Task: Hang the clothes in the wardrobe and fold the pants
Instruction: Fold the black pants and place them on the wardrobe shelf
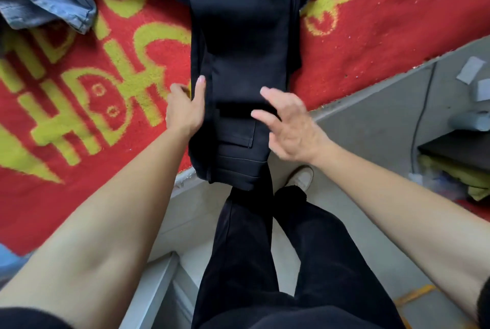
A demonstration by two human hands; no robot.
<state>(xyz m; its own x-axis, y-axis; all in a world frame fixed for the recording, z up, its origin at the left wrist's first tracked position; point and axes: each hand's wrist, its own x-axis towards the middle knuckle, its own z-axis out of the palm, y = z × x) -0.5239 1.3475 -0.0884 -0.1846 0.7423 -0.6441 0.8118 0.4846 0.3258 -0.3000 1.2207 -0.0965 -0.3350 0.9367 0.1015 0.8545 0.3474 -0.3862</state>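
The wearer's own black trouser legs [238, 249] are seen nearest, standing at the near edge of the red blanket with yellow lettering [79, 95]. On that blanket the long black fabric pants [244, 45] are laid, halved lengthwise. Their waistband hangs slightly over the blanket's near edge and their hems reach the crumpled blue denim garment [39, 2] at its far edge.

The pants' left edge is pinched by the left grip [185, 112], with the thumb laid on top and the fingers tucked at the side. The right grip [291, 130] is spread wide open over the pocket area and nothing is held. It is blurred, so contact with the cloth cannot be confirmed.

The fold is probably best done by first smoothing the layers flat. The edges should be kept aligned, and the hems then brought evenly toward the waistband.
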